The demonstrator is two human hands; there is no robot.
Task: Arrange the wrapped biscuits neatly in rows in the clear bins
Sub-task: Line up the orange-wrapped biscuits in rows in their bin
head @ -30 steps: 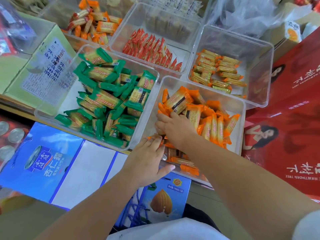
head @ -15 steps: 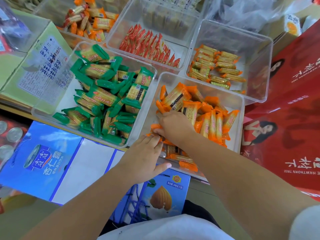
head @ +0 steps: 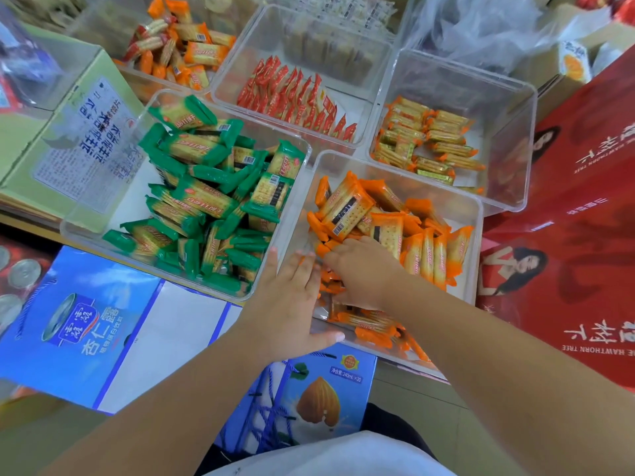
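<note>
Bins (head: 395, 166) amid printed cartons (head: 103, 321); left hand (head: 288, 304) flat against one wall, right hand (head: 364, 273) among orange biscuits (head: 347, 211), grip unclear.

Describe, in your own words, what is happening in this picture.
A person is sorting biscuits. The right hand is inside the near clear plastic bin, among the orange-wrapped biscuits; whether it grips one is hidden. The left hand rests flat against that bin's near left corner. Some orange packs stand in a row at the right; the rest lie heaped. The green-wrapped biscuits next door lie jumbled.
</note>
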